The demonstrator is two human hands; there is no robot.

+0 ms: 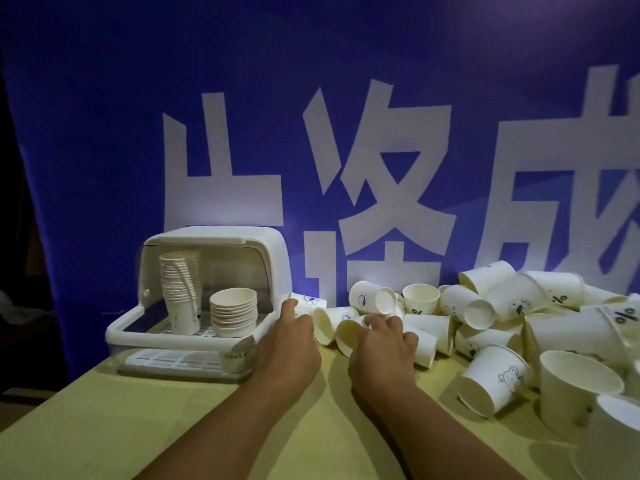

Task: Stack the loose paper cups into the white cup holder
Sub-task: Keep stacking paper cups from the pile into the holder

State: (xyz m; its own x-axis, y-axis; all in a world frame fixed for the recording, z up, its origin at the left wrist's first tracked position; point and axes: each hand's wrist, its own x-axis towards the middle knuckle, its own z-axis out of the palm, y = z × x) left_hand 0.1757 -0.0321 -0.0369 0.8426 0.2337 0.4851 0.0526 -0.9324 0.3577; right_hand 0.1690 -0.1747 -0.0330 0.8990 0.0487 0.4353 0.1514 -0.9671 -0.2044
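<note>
Reaching forward with both forearms side by side, palms down. Stretching the left hand (287, 344) ahead, index finger extended. Bending spread fingers on the right hand (381, 351), grip unclear.

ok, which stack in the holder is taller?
The left stack, leaning, nearly as tall as the holder; the right stack beside it is much shorter.

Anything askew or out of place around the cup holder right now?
Yes: one white paper cup sits tilted at the front right corner of the white plastic cup holder, outside the tall cup stack and the short cup stack.
</note>
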